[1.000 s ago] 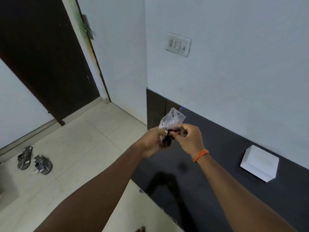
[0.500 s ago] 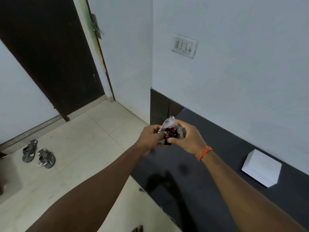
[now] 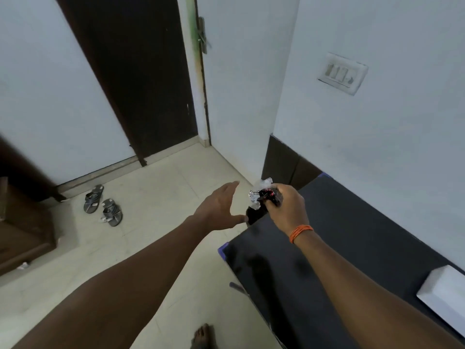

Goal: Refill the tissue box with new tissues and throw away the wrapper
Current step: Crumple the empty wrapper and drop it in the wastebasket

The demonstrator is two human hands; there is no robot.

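While the right hand (image 3: 284, 207) is closed in a fist around a crumpled plastic wrapper (image 3: 261, 195), the left hand (image 3: 221, 207) hangs open just beside it, fingers spread and holding nothing. The wrapper is clear with black, white and red print; a scrunched end pokes out of the fist toward the left, and the rest is hidden inside the fingers. An orange thread band (image 3: 300, 233) circles the right wrist.

Both hands are held in the air above the near corner of a dark, low surface (image 3: 352, 248) that runs along the wall on the right. On that surface, at the lower right edge of the view and well apart from the hands, lies a white tissue box (image 3: 442, 295), partly cut off by the frame. Whether it is full cannot be told.

Beyond the hands lies a pale tiled floor (image 3: 151, 197). A pair of grey sandals (image 3: 103, 205) sits on it to the left, near the foot of a dark brown door (image 3: 136, 71). A metal latch (image 3: 202, 36) is fixed to the door frame. A white switch plate (image 3: 342, 73) is mounted on the pale wall above the dark surface. Part of a brown wooden cabinet (image 3: 22, 222) stands at the far left. A bare foot (image 3: 202, 336) shows at the bottom edge, on the floor.
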